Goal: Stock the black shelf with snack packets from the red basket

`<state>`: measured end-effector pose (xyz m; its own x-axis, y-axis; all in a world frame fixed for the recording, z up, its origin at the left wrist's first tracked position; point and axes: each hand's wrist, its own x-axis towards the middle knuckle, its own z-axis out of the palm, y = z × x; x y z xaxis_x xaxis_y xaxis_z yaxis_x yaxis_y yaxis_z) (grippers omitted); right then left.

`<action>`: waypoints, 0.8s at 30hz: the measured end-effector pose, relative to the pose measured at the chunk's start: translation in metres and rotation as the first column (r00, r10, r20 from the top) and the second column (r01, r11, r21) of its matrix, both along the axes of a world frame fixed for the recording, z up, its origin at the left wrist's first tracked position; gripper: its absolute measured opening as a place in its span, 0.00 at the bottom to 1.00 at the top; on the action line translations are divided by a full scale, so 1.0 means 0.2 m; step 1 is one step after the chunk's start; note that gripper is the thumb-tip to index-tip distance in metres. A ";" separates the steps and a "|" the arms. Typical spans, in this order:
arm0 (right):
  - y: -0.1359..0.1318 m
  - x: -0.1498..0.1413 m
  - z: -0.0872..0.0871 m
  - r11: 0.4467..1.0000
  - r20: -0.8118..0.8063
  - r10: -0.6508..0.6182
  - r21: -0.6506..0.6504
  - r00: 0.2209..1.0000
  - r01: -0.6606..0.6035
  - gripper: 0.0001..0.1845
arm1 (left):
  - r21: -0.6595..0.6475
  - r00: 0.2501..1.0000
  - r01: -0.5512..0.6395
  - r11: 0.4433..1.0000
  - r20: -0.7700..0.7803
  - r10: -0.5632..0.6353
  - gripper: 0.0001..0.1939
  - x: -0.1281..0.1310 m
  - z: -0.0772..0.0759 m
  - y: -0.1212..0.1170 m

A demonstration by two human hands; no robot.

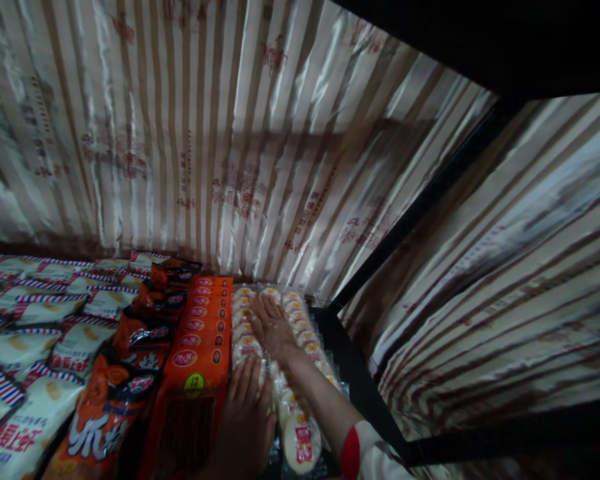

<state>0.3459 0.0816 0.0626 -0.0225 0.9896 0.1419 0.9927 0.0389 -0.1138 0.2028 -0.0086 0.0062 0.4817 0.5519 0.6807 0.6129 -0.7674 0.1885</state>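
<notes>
Rows of clear packets with pale round crackers or cakes point(301, 443) lie overlapped on the dark shelf. My right hand point(273, 327) rests flat over the middle row near the back, fingers stretched out. Closer to me, my left hand point(247, 407) lies palm down on the front of the left row, its fingers extended and close together; the lower part is dark. Neither hand grips a packet. Directly left of the crackers runs a row of orange snack packs point(195, 360), partly covered by my left hand.
Orange-and-black snack bags point(105, 413) and white bags with striped edges point(35, 420) fill the shelf's left side. Striped printed sheeting point(205, 133) hangs behind. A black frame post point(415, 207) slants at the right, beside a strip of dark shelf point(350, 360).
</notes>
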 end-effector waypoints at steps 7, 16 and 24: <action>-0.04 0.05 -0.07 0.999 0.017 0.044 0.018 0.999 -0.044 0.26 | -0.006 1.000 -0.008 1.000 -0.010 0.008 0.24 0.00 0.01 0.01; -0.02 0.01 -0.12 0.999 0.048 0.035 -0.042 0.998 -0.033 0.27 | -0.091 0.991 0.079 0.993 -0.105 -0.089 0.26 -0.02 0.02 -0.04; -0.03 0.00 -0.11 0.994 0.057 0.000 -0.105 0.998 0.006 0.28 | -0.077 0.992 0.064 0.995 -0.101 -0.071 0.26 0.00 0.01 -0.07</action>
<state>0.3453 0.0753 0.0414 -0.0246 0.9991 0.0356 0.9978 0.0268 -0.0609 0.2031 -0.0228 0.0079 0.5853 0.5623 0.5841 0.5793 -0.7941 0.1840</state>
